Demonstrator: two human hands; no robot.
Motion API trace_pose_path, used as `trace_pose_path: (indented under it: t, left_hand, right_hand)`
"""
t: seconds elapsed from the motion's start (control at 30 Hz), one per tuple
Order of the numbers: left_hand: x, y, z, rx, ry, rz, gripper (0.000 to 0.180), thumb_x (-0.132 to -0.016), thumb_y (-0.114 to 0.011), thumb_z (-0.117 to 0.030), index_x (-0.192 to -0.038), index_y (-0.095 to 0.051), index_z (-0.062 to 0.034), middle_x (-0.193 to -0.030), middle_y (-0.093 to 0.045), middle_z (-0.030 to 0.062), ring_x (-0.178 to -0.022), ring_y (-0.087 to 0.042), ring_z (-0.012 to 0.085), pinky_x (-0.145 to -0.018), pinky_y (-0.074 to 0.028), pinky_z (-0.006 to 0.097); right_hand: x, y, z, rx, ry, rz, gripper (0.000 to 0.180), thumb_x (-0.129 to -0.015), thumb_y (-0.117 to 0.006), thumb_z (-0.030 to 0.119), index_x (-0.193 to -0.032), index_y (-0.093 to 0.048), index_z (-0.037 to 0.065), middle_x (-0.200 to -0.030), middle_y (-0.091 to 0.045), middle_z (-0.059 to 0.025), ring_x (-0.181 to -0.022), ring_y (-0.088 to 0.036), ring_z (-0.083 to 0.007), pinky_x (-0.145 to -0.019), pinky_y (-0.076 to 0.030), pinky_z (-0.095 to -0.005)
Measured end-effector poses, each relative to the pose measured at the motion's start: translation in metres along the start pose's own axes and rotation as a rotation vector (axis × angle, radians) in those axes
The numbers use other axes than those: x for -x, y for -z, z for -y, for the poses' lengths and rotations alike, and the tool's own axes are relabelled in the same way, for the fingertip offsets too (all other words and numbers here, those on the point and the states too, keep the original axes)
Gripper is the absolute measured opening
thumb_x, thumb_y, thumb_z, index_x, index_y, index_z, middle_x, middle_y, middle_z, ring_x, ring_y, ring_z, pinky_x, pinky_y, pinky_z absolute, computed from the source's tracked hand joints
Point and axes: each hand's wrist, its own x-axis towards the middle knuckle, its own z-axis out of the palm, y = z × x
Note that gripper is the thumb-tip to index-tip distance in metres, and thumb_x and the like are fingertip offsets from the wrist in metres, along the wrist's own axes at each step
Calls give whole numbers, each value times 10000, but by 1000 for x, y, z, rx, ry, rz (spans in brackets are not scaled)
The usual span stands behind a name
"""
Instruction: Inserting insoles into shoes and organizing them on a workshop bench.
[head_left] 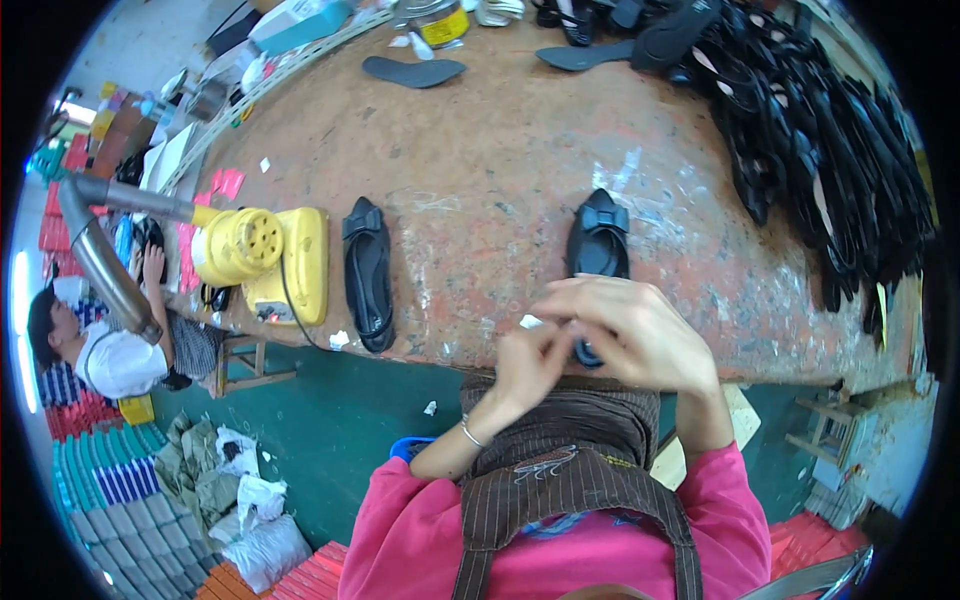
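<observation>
Just in front of me, my left hand (532,362) and my right hand (640,325) meet over the heel end of a black flat shoe with a bow (598,240). Both have their fingertips pinched together; anything between them is too small or hidden to make out. The right hand is slightly blurred and covers much of the shoe's back half. A small white scrap (530,321) shows by the left fingertips. Further left, a matching black bow shoe (368,275) lies on the worn workbench (470,240), toe pointing away.
A yellow hot-air blower (285,265) with a bent metal pipe stands at the left. Black shoes (810,150) are heaped along the right. Dark insoles (413,71) and a tin (435,22) lie at the back. Another person (120,355) sits at far left beside a wooden stool (255,362).
</observation>
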Motion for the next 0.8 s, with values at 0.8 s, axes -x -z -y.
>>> trace_pose_path:
  t: [0.8]
  left_hand:
    - [-77,209,36,-395,-53,-599,300,-1002,-518,-143,-1156,-547,113,-773,-599,171,-585,-548,211,-600,-478,391]
  right_hand:
    - [46,69,130,-832,638,-118,210,-989,-567,160,-952,-692,-6,-885,-617,-136,-781,-627,-284,-689,-549,-369]
